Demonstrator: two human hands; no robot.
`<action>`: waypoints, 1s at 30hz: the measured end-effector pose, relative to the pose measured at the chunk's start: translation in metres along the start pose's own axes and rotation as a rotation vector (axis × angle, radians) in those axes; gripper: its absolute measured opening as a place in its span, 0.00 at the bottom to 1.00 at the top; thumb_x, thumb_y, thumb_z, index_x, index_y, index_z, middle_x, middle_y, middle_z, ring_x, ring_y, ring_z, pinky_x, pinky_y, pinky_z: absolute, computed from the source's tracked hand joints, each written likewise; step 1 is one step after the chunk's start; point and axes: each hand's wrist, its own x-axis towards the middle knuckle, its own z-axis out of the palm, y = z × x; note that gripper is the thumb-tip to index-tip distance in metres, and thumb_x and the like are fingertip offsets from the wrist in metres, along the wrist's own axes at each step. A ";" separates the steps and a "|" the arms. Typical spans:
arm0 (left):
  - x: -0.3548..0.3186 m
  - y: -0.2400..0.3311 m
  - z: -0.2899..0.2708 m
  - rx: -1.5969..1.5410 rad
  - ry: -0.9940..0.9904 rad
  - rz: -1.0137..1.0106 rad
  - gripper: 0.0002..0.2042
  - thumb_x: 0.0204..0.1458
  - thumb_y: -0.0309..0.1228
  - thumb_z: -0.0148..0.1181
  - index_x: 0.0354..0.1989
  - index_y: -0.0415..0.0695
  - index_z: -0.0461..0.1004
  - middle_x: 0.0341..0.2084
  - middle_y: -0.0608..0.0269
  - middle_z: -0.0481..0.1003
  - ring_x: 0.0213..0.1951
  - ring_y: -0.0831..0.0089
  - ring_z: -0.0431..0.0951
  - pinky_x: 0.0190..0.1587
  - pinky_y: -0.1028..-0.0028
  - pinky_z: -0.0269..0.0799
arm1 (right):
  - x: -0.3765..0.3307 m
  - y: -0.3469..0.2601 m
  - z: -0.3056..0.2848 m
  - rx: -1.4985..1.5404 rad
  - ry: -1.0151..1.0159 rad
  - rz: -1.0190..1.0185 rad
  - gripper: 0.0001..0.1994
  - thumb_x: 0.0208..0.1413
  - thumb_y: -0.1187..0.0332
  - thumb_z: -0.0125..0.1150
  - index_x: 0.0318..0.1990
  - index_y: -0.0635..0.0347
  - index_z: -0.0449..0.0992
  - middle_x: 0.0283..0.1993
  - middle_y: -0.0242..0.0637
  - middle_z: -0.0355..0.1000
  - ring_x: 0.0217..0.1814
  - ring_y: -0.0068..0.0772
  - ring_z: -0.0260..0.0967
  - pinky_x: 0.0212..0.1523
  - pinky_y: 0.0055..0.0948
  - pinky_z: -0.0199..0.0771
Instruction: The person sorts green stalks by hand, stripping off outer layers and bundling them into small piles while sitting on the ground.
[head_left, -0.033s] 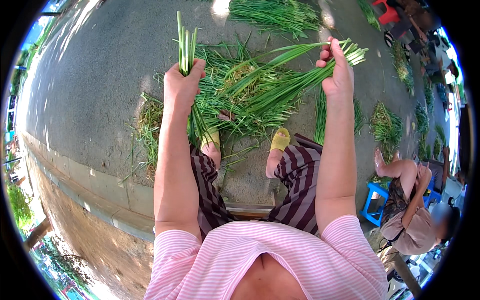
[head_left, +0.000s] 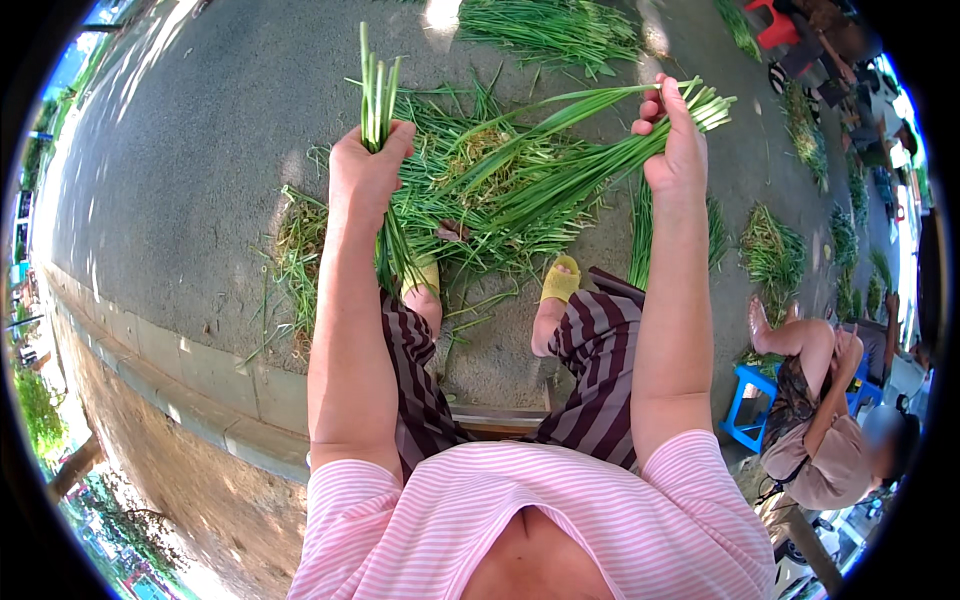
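My left hand (head_left: 365, 175) is closed round a small bunch of garlic chives (head_left: 379, 95), its pale stalk ends pointing up and its leaves hanging below the fist. On the right, my right hand (head_left: 676, 140) grips a larger bunch of garlic chives (head_left: 600, 160). Its pale ends stick out past the thumb, and the long leaves droop to the left. Beneath and between both hands a loose heap of chives (head_left: 480, 215) lies on the ground, mixed with yellowed leaves and one brown dry leaf (head_left: 453, 231).
My feet in yellow slippers (head_left: 561, 279) stand at the heap's near edge. More chives (head_left: 548, 30) lie farther off, with a smaller pile (head_left: 772, 246) to the right. A person (head_left: 825, 440) sits by a blue stool (head_left: 750, 405). A kerb (head_left: 190, 390) runs along the left.
My left hand and its small bunch have shifted very slightly to the right. My right hand and its bunch look the same.
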 end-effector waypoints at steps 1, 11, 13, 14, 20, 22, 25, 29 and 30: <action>-0.002 0.002 0.001 0.028 -0.027 -0.002 0.11 0.52 0.37 0.66 0.36 0.42 0.79 0.24 0.68 0.77 0.19 0.85 0.67 0.22 0.80 0.63 | 0.000 0.000 0.000 0.003 0.000 0.002 0.10 0.57 0.64 0.66 0.42 0.60 0.77 0.33 0.31 0.72 0.29 0.19 0.66 0.23 0.22 0.66; -0.019 0.008 0.018 0.232 -0.498 -0.016 0.09 0.49 0.34 0.67 0.36 0.44 0.81 0.24 0.71 0.78 0.21 0.84 0.68 0.23 0.79 0.63 | -0.010 0.002 0.012 -0.056 0.048 -0.022 0.11 0.55 0.64 0.69 0.40 0.60 0.77 0.32 0.32 0.72 0.29 0.19 0.66 0.23 0.22 0.66; -0.019 0.008 0.020 0.237 -0.468 0.002 0.09 0.50 0.33 0.67 0.37 0.44 0.81 0.24 0.72 0.77 0.22 0.84 0.69 0.23 0.78 0.64 | -0.010 0.004 0.013 -0.070 0.056 -0.024 0.11 0.54 0.64 0.69 0.40 0.60 0.77 0.32 0.32 0.72 0.29 0.19 0.66 0.23 0.22 0.67; -0.019 0.008 0.020 0.240 -0.453 0.011 0.09 0.50 0.33 0.67 0.37 0.44 0.81 0.24 0.72 0.77 0.22 0.84 0.69 0.23 0.78 0.64 | -0.010 0.005 0.013 -0.078 0.058 -0.024 0.12 0.54 0.64 0.69 0.39 0.59 0.76 0.32 0.32 0.72 0.29 0.19 0.66 0.23 0.22 0.67; -0.014 0.008 0.020 0.207 -0.279 0.030 0.09 0.50 0.34 0.68 0.37 0.45 0.81 0.24 0.73 0.77 0.23 0.84 0.69 0.24 0.78 0.64 | -0.013 0.011 0.018 -0.120 0.049 -0.026 0.13 0.52 0.64 0.71 0.39 0.60 0.76 0.32 0.32 0.72 0.29 0.19 0.66 0.23 0.22 0.67; -0.014 0.007 0.021 0.192 -0.276 0.039 0.09 0.50 0.34 0.68 0.38 0.45 0.81 0.24 0.73 0.77 0.23 0.84 0.70 0.24 0.78 0.64 | -0.016 0.011 0.022 -0.151 0.061 -0.027 0.13 0.52 0.63 0.71 0.38 0.61 0.76 0.31 0.32 0.72 0.28 0.19 0.66 0.23 0.22 0.67; -0.013 0.005 0.023 0.184 -0.279 0.047 0.10 0.50 0.34 0.67 0.39 0.46 0.81 0.25 0.72 0.77 0.23 0.84 0.70 0.24 0.78 0.65 | -0.021 0.012 0.027 -0.197 0.033 -0.038 0.14 0.51 0.62 0.72 0.36 0.61 0.76 0.30 0.31 0.72 0.27 0.19 0.66 0.21 0.21 0.67; -0.014 0.005 0.023 0.180 -0.316 0.027 0.12 0.50 0.35 0.67 0.42 0.46 0.81 0.26 0.72 0.77 0.24 0.83 0.71 0.24 0.78 0.65 | -0.025 0.014 0.031 -0.203 0.005 0.010 0.15 0.51 0.61 0.73 0.36 0.61 0.76 0.30 0.31 0.71 0.27 0.19 0.66 0.21 0.21 0.67; -0.013 0.004 0.023 0.180 -0.330 0.026 0.12 0.50 0.35 0.68 0.42 0.46 0.81 0.27 0.72 0.77 0.24 0.83 0.71 0.24 0.78 0.65 | -0.025 0.014 0.032 -0.213 0.001 0.012 0.15 0.51 0.61 0.72 0.36 0.62 0.76 0.29 0.31 0.71 0.27 0.19 0.66 0.21 0.21 0.67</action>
